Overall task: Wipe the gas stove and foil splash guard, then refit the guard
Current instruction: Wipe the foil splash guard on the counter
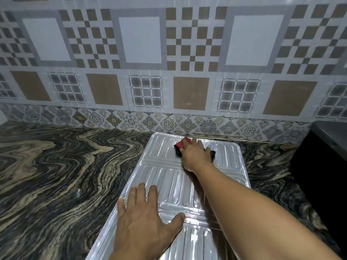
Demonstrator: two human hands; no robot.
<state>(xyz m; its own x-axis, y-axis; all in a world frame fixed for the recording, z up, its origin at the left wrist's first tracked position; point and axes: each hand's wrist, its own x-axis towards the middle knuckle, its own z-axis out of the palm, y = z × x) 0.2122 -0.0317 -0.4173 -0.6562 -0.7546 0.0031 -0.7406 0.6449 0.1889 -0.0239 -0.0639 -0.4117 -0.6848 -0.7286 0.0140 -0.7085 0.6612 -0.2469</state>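
The silver ribbed foil splash guard (169,177) lies flat on the marbled counter, running from the near edge toward the wall. My left hand (144,220) rests flat on its near-left part with fingers spread, pressing it down. My right hand (195,154) reaches across to the guard's far panel and presses a red and black cloth (181,145) against the foil. Most of the cloth is hidden under the hand. The dark body of the gas stove (326,156) shows at the right edge.
A dark swirled stone counter (56,175) spreads to the left of the guard. The patterned tiled wall (169,72) rises right behind the guard's far end. The stove stands close to the guard's right side.
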